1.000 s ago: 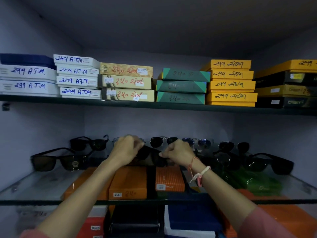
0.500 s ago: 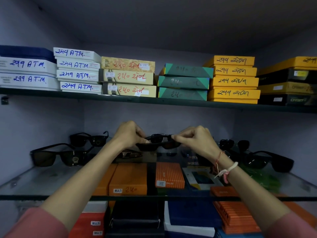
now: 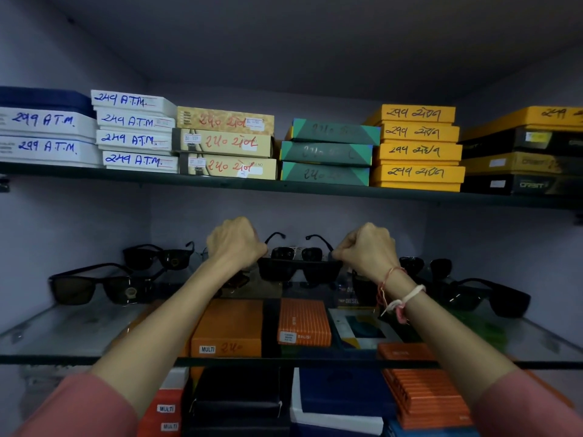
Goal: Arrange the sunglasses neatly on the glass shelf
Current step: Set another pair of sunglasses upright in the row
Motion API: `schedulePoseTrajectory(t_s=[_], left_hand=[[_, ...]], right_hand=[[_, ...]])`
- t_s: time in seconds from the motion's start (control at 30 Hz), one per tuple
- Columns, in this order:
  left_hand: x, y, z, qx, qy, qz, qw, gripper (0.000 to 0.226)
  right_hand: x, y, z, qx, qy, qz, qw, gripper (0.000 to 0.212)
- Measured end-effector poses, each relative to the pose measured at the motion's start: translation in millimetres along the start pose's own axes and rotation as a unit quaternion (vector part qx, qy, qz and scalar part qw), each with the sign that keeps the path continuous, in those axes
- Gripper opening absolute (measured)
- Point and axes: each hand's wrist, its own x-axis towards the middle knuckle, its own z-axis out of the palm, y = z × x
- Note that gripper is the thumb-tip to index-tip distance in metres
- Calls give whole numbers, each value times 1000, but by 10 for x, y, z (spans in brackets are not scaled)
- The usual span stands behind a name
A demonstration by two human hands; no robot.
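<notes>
At frame centre, the left hand and right hand each pinch one end of black sunglasses, holding them just above the glass shelf, temples pointing away.

Black sunglasses are seen; a striped orange box at six o'clock; yellow boxes at one o'clock.

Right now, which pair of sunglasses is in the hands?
The black pair at centre, gripped at either end by the left hand and right hand; the others sit untouched.
</notes>
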Motion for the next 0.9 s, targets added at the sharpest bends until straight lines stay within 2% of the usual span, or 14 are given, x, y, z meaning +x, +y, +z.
schedulePoseTrajectory(t_s=[0.13, 0.27, 0.63, 0.7, 0.83, 0.9], left_hand=[[-12, 22, 122, -32, -68, -28, 997, 38], [-31, 6, 244, -51, -119, -25, 991, 37], [73, -88, 344, -58, -148, -48, 986, 41], [87, -140, 324, -34, -139, -52, 988, 45], [102, -308, 254, 101, -103, -68, 987, 66], [61, -379, 223, 161, -136, -83, 974, 69]], right_hand=[[2, 62, 12, -25, -56, 30, 998, 16], [-25, 134, 76, -48, -81, 26, 995, 19], [31, 190, 146, -37, -112, 48, 992, 21], [36, 204, 142, -30, -113, 38, 992, 19], [59, 197, 128, -5, -61, 11, 998, 18], [67, 152, 131, 2, -43, 8, 999, 19]])
